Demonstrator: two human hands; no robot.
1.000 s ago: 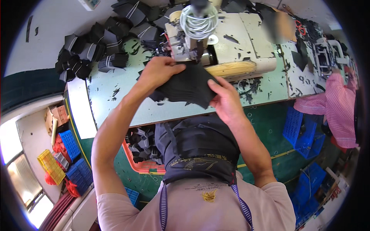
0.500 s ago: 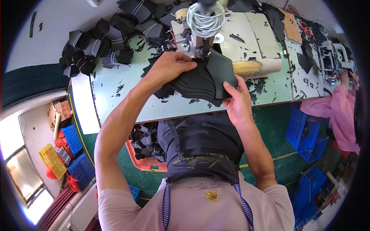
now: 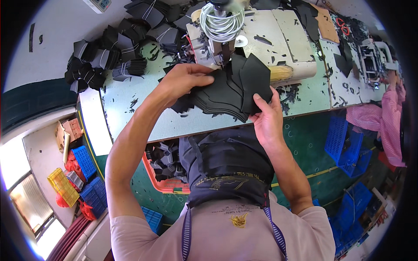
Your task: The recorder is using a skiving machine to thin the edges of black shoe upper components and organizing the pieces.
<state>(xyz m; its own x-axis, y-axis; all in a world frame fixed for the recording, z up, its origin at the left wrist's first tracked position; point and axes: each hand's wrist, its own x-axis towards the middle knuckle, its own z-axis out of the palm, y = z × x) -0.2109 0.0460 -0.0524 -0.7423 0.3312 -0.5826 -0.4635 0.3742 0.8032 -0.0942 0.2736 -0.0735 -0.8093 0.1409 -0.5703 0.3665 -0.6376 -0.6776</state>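
Observation:
Below the head of a cream sewing-type machine (image 3: 278, 37), I hold a fanned stack of thin black cut sheet pieces (image 3: 220, 96). My left hand (image 3: 187, 81) is closed at the stack's upper left, thumb and forefinger pinching near its edge. My right hand (image 3: 267, 114) grips the lower right edge of an angular black piece (image 3: 257, 71), thumb on top and the other fingers mostly hidden behind it. That piece overlaps the stack, and its pointed corner rises beside the machine. The layered edges of the stack fan toward me.
Tied bundles of black pieces (image 3: 129, 67) lie at the table's (image 3: 130, 122) back left. Black scraps litter the tabletop. A coil of pale cable (image 3: 222, 24) hangs on the machine. An orange crate (image 3: 172, 186) stands under the table. At far right, a person in a pink sleeve (image 3: 392, 126) works.
The angular piece in my right hand has tilted and its upper corner has swung to the right and up. The pieces are fanned wider. The view has shifted slightly.

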